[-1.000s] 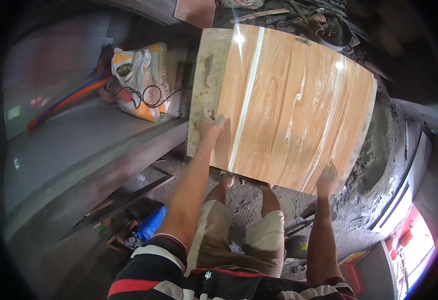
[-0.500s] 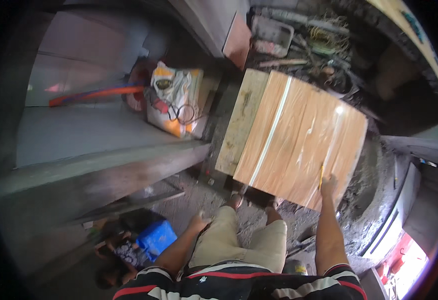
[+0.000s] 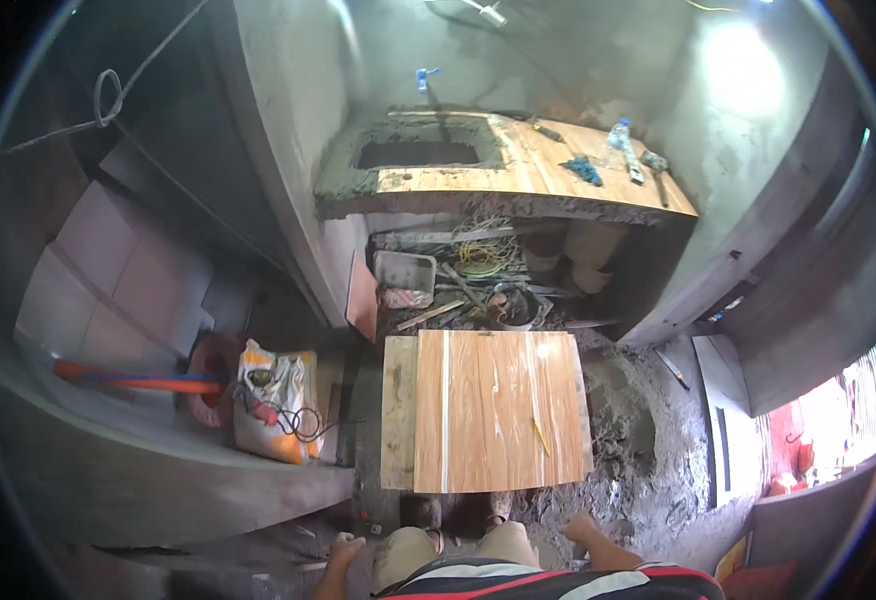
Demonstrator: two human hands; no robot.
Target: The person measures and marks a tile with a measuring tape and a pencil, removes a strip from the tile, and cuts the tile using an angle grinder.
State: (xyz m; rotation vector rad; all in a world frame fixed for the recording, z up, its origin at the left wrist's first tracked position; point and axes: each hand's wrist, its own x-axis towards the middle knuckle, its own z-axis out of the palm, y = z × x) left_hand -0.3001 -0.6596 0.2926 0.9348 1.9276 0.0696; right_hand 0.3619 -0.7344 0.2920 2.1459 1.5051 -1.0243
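Note:
A wood-look tile (image 3: 488,410) with a pale lengthwise stripe lies on a rough board (image 3: 399,420) in front of my feet. On the tile's right part rests a yellow pencil (image 3: 540,438), with no hand touching it. My right hand (image 3: 584,529) hangs just beyond the tile's near right corner, fingers curled, with nothing visible in it. Low on the left, beside my knee, my left hand (image 3: 346,547) is loosely closed and also shows nothing held. Both hands are apart from the tile.
Ahead stands a counter (image 3: 558,165) with a rectangular opening, a blue-green cloth (image 3: 583,170), a bottle (image 3: 619,134) and a hammer-like tool (image 3: 657,170). Beneath are a grey tub (image 3: 406,272), a bucket (image 3: 514,308) and sticks. A white-orange sack (image 3: 276,405) stands left; wet mortar (image 3: 623,420) spreads right.
My right hand has left the tile and pencil and drawn back toward my body. The pencil stays on the tile. My view has turned and lifted, bringing the counter in.

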